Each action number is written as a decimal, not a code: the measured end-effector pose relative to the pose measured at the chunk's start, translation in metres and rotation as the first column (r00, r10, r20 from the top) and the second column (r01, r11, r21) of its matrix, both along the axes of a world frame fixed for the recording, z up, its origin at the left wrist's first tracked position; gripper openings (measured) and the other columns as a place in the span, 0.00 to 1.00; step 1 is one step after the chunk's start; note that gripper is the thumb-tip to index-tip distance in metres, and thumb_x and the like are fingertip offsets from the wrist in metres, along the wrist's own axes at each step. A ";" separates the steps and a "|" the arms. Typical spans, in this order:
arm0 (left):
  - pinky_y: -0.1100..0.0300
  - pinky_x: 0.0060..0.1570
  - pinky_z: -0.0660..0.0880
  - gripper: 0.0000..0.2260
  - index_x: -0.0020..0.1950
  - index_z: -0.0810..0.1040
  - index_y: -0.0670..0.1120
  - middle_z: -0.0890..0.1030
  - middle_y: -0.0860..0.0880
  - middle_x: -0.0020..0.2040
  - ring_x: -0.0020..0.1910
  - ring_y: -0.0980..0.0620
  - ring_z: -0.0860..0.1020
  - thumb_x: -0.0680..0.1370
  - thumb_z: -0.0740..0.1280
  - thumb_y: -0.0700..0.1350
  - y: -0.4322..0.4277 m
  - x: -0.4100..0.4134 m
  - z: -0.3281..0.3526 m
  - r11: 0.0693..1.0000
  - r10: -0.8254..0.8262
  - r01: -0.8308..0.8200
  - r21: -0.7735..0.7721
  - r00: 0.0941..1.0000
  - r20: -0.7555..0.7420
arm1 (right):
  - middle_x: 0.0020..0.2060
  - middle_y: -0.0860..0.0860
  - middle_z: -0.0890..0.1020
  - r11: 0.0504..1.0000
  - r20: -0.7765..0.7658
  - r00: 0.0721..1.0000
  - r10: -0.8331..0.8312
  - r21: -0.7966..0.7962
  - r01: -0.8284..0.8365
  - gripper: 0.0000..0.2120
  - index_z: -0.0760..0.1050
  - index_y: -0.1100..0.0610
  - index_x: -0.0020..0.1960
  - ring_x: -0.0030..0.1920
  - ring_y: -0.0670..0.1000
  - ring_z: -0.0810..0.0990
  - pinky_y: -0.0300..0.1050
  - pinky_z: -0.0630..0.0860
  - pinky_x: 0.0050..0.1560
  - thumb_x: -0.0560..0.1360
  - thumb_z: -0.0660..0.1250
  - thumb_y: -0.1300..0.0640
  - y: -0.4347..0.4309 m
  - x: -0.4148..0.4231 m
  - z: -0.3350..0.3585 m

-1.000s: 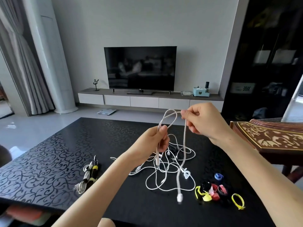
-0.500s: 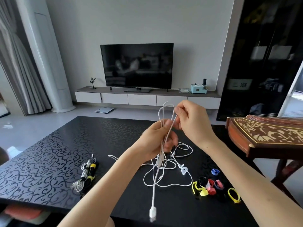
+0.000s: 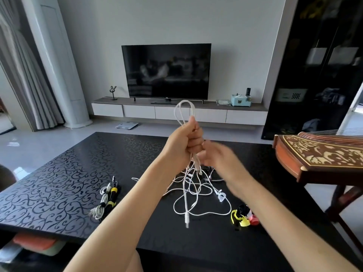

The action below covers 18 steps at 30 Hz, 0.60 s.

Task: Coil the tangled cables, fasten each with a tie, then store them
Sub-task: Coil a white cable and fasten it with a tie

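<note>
My left hand [image 3: 187, 141] grips a folded white cable [image 3: 183, 110] above the table, its loop sticking up out of the fist and its ends hanging down to a plug [image 3: 187, 220]. My right hand [image 3: 218, 160], blurred by motion, sits just below and right of the fist; its fingers look loose and I cannot tell whether they touch the cable. A tangle of white cables [image 3: 198, 193] lies on the black table [image 3: 59, 193] under both hands. Coloured ties [image 3: 244, 217] lie to the right of the tangle.
Two coiled cables fastened with yellow ties [image 3: 106, 201] lie at the left of the table. A wooden stringed instrument [image 3: 318, 156] stands on legs at the right. A TV [image 3: 167, 71] on a low cabinet is at the far wall.
The left hand has closed into a fist round the folded cable and lifted it. The right hand has let go of the loop and dropped below the left hand.
</note>
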<state>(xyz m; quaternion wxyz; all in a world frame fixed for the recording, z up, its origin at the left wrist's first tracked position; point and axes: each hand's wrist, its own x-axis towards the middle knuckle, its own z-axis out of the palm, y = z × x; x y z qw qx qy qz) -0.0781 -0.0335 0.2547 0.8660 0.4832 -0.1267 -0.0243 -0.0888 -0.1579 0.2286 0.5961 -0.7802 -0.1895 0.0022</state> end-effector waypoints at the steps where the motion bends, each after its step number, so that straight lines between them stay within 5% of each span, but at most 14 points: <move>1: 0.69 0.19 0.55 0.17 0.35 0.62 0.47 0.60 0.55 0.25 0.21 0.60 0.57 0.83 0.53 0.50 0.000 0.002 0.003 0.998 0.009 -0.011 -0.065 1.000 -0.023 | 0.44 0.52 0.85 0.995 -0.123 0.987 0.101 0.025 -0.099 0.13 0.77 0.57 0.54 0.48 0.49 0.83 0.48 0.73 0.60 0.80 0.59 0.50 0.003 -0.006 -0.012; 4: 0.67 0.18 0.56 0.19 0.34 0.62 0.47 0.61 0.54 0.25 0.20 0.59 0.57 0.83 0.51 0.51 0.003 0.009 0.006 0.979 0.048 -0.067 -0.193 0.993 -0.104 | 0.49 0.54 0.85 0.930 -0.261 0.894 0.364 0.157 -0.333 0.17 0.72 0.59 0.62 0.51 0.51 0.83 0.37 0.75 0.57 0.77 0.64 0.53 0.010 -0.024 -0.039; 6: 0.67 0.18 0.55 0.19 0.34 0.62 0.47 0.61 0.54 0.24 0.20 0.58 0.57 0.83 0.51 0.52 0.007 0.013 0.007 0.970 0.111 -0.137 -0.201 0.984 -0.139 | 0.41 0.53 0.84 0.915 -0.242 0.883 0.402 0.142 -0.378 0.11 0.73 0.60 0.59 0.44 0.51 0.84 0.41 0.77 0.53 0.79 0.63 0.57 0.010 -0.032 -0.054; 9: 0.66 0.19 0.56 0.17 0.35 0.62 0.47 0.63 0.54 0.25 0.21 0.58 0.57 0.83 0.53 0.51 0.023 0.015 0.006 0.929 0.363 -0.356 0.105 0.930 -0.064 | 0.27 0.45 0.76 0.963 -0.200 0.944 0.264 -0.008 -0.271 0.09 0.76 0.58 0.50 0.28 0.43 0.75 0.41 0.74 0.35 0.82 0.57 0.60 0.001 -0.042 -0.067; 10: 0.65 0.22 0.59 0.16 0.37 0.64 0.47 0.64 0.53 0.27 0.23 0.58 0.59 0.83 0.54 0.51 0.027 0.014 0.003 0.860 0.435 -0.414 0.298 0.901 -0.001 | 0.26 0.44 0.74 0.968 -0.105 0.974 0.198 -0.138 -0.212 0.10 0.77 0.56 0.49 0.27 0.41 0.73 0.39 0.72 0.34 0.81 0.57 0.60 -0.004 -0.043 -0.068; 12: 0.62 0.28 0.64 0.13 0.43 0.69 0.45 0.68 0.51 0.32 0.27 0.56 0.64 0.82 0.57 0.52 0.028 0.009 -0.003 0.581 0.458 -0.426 0.694 0.875 0.155 | 0.31 0.43 0.75 0.891 0.196 0.966 0.170 -0.450 -0.065 0.10 0.78 0.53 0.49 0.33 0.42 0.74 0.39 0.71 0.40 0.81 0.58 0.57 -0.016 -0.041 -0.062; 14: 0.58 0.33 0.65 0.16 0.45 0.71 0.43 0.70 0.50 0.33 0.30 0.53 0.66 0.79 0.60 0.57 0.023 0.003 -0.014 0.334 0.333 -0.378 0.863 0.904 0.267 | 0.38 0.48 0.76 0.753 0.477 0.836 0.272 -0.646 0.125 0.08 0.80 0.55 0.49 0.39 0.49 0.77 0.47 0.74 0.43 0.79 0.62 0.57 -0.024 -0.039 -0.048; 16: 0.58 0.33 0.63 0.24 0.44 0.72 0.45 0.69 0.50 0.33 0.30 0.52 0.66 0.75 0.58 0.67 0.017 -0.005 -0.020 0.322 0.213 -0.265 0.909 0.956 0.203 | 0.36 0.52 0.77 0.767 0.614 0.725 0.311 -0.613 0.190 0.03 0.81 0.59 0.44 0.36 0.54 0.78 0.50 0.76 0.38 0.74 0.69 0.60 -0.033 -0.033 -0.027; 18: 0.61 0.28 0.61 0.33 0.45 0.73 0.45 0.68 0.53 0.32 0.28 0.55 0.64 0.69 0.50 0.74 0.013 -0.013 -0.022 0.445 0.122 -0.046 0.895 0.992 -0.009 | 0.37 0.51 0.79 0.837 0.642 0.717 0.271 -0.525 0.154 0.06 0.79 0.60 0.45 0.37 0.51 0.80 0.46 0.77 0.40 0.72 0.72 0.59 -0.041 -0.028 -0.009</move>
